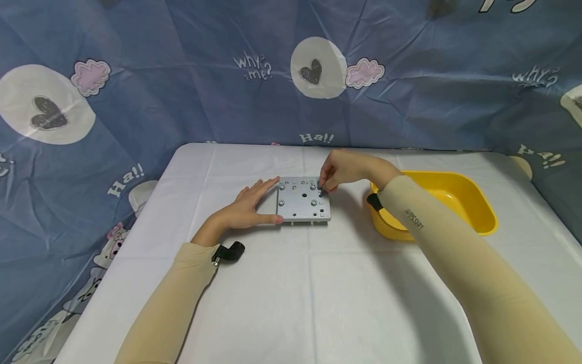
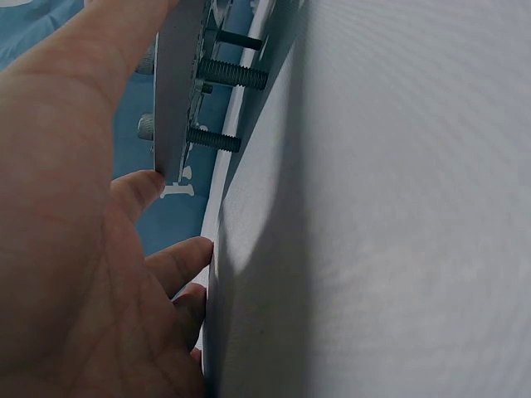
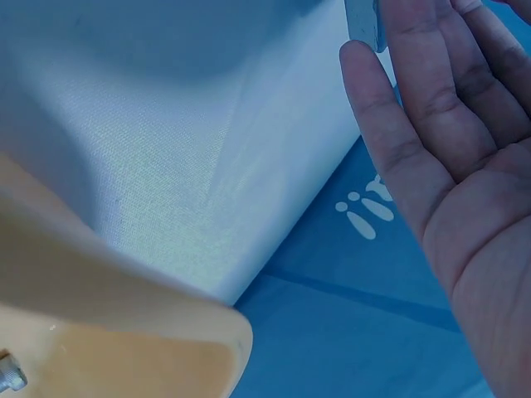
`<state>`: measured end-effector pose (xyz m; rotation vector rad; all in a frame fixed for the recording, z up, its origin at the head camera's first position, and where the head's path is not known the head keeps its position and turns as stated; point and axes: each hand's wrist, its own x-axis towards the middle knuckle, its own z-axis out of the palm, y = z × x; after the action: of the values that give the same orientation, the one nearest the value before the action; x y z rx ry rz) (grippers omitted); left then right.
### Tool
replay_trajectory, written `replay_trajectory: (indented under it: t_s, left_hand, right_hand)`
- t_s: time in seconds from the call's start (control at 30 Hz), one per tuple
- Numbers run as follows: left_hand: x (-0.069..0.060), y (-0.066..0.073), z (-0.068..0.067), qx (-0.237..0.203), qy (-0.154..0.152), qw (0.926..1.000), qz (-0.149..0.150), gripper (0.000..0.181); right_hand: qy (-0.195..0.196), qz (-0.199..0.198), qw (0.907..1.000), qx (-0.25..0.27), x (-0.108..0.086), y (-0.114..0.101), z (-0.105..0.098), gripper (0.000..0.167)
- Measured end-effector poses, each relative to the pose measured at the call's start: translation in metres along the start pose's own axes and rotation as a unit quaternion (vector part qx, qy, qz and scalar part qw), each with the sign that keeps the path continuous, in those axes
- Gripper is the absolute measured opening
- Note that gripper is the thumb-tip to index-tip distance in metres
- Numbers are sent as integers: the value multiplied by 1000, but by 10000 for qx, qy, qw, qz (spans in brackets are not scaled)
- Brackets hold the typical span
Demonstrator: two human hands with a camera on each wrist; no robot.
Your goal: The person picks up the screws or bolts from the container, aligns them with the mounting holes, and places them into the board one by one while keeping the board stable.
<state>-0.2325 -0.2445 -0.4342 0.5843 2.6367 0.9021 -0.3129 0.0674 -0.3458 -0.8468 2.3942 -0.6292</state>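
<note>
A silver metal plate (image 1: pixel 297 210) with holes and several socket-head screws stands raised above the white-covered table. My left hand (image 1: pixel 245 208) holds its left side, thumb at the near corner and index finger at the far corner, other fingers spread. In the left wrist view, threaded screw ends (image 2: pixel 236 75) stick out beneath the plate (image 2: pixel 176 91). At the plate's right side, my right hand (image 1: pixel 343 169) pinches a small dark piece (image 1: pixel 321 193) over the surface; its exact kind is too small to tell. In the right wrist view the right hand's fingertips (image 3: pixel 361 62) are beside the plate's edge.
A yellow plastic bin (image 1: pixel 484 215) stands on the table right of the plate, under the right forearm. A metal screw (image 3: pixel 12 373) lies in it. Behind the table (image 1: pixel 273 293) hangs a blue printed cloth (image 1: pixel 191 101).
</note>
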Motion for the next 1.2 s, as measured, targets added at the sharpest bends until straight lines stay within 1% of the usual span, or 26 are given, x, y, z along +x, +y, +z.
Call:
replay_trajectory:
  t_s: [0.63,1.2]
  left_hand:
    - [1,0,0,0,47,10000,37,114]
    - [-1,1,1,-9,43,10000,-18,111]
  right_hand:
    - [-113,-53,9997,203,0,-6,2,13]
    - [-94,-56,9998,185,-2,-5,3,11]
